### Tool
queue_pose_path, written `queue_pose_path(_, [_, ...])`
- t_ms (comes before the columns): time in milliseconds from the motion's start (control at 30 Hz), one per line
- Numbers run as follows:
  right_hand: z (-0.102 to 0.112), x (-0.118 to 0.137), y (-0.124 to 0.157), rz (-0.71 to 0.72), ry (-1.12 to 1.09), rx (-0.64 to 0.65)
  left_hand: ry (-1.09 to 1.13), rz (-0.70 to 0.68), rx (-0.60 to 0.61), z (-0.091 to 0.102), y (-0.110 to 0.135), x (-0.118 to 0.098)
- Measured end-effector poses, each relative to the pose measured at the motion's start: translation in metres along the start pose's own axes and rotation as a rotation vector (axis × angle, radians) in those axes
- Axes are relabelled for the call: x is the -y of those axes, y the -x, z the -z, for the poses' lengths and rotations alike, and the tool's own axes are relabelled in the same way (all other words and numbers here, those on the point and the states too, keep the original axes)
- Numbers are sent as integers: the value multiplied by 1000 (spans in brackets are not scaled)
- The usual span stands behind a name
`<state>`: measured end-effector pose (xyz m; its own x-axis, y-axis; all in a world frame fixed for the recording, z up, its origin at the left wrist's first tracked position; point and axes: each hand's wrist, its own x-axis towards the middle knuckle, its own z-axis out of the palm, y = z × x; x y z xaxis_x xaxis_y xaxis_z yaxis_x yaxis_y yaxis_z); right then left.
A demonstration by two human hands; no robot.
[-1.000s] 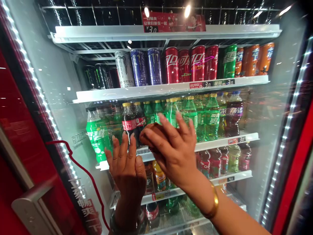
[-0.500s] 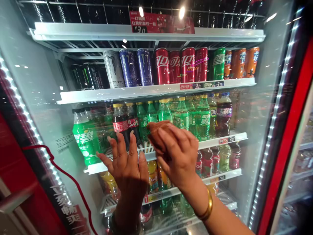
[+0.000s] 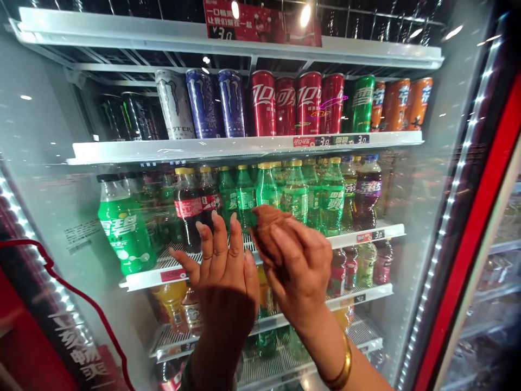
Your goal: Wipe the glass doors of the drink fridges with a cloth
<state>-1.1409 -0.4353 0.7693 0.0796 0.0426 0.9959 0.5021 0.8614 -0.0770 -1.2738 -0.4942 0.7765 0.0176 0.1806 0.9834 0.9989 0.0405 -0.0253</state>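
Your R hand point(image 3: 303, 266) grips a brown cloth point(image 3: 269, 227), fingers bunched. Your L hand point(image 3: 223, 279) is up alongside, fingers spread, w/ bottles point(image 3: 128, 239) behind.

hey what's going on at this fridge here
A person stands facing a lit, red-framed drinks fridge. Their right hand grips what looks like a crumpled brown cloth. Their left hand is raised beside it, open and holding nothing, fingers spread. Beyond the hands, tall red metal cans and green plastic bottles with yellow caps stand on white shelves. Whether either hand touches the glass is unclear.
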Motion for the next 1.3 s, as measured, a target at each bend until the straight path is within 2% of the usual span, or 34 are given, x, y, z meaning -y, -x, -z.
queue_pose_path(100, [5, -6, 23, 69, -8, 61, -25, -16, 14, -5, 1, -4])
queue_pose_path(167, [13, -19, 32, 56, -15, 43, -58, -16, 14, -9, 3, -7])
queue_pose_path(300, [22, -40, 14, -24, 27, -42, -102, -20, 25, -13, 5, -14])
queue_pose_path(400, [14, -33, -4, -49, 36, -77, -97, 4, 47, -15, 5, -18])
queue_pose_path(533, [8, -22, 13, 34, 11, -12, -79, 35, 13, -19, 6, -18])
queue_pose_path(667, [21, -44, 34, 48, -16, -12, -95, 57, 8, -21, 6, -19])
queue_pose_path(767, [29, -61, 17, -25, 30, -66, -113, 67, 22, -22, 5, -23])
queue_pose_path(900, [23, -53, -7, -25, 21, -62, -129, 101, 10, -25, 3, -29])
queue_pose_path(1033, [23, -44, 15, 66, -47, 39, -139, 112, 0, -27, 4, -29])
queue_pose_path(1133, [33, -60, 32, 71, -64, 53, -128, 89, 5, -27, 4, -31])
queue_pose_path(1200, [38, -73, 28, 26, -41, 18, -122, 73, 0, -28, 3, -36])
queue_pose_path(1300, [37, -79, 5, -22, -4, -58, -108, 59, 6, -32, -1, -48])
